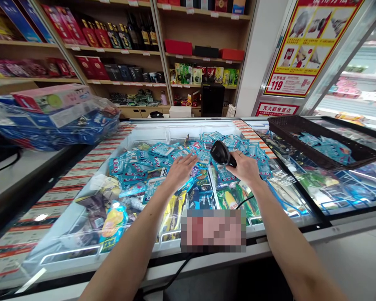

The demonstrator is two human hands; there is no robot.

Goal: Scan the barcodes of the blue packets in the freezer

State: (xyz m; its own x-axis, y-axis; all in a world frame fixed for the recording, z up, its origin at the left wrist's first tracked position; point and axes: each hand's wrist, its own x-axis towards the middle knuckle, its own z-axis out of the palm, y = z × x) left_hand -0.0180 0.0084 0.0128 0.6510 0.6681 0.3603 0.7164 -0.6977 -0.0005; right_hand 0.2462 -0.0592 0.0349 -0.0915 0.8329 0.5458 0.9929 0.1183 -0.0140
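Observation:
My right hand (245, 168) grips a black handheld barcode scanner (219, 153), its head pointing left over a spread of small blue packets (163, 149). My left hand (182, 170) is stretched out palm down among the packets, fingers extended; whether it presses on one I cannot tell. The packets seem to lie on the glass top of a chest freezer (65, 225), from its middle toward the far side. A black cable (245, 201) hangs near my right wrist. Frozen goods in yellow bags (174, 211) show through the glass.
A dark woven basket (316, 152) holding more blue packets stands at the right. Boxes in clear plastic (56, 115) are stacked at the left. Shelves (113, 48) with bottles and gift boxes line the back. A pixelated patch covers part of the freezer's front edge.

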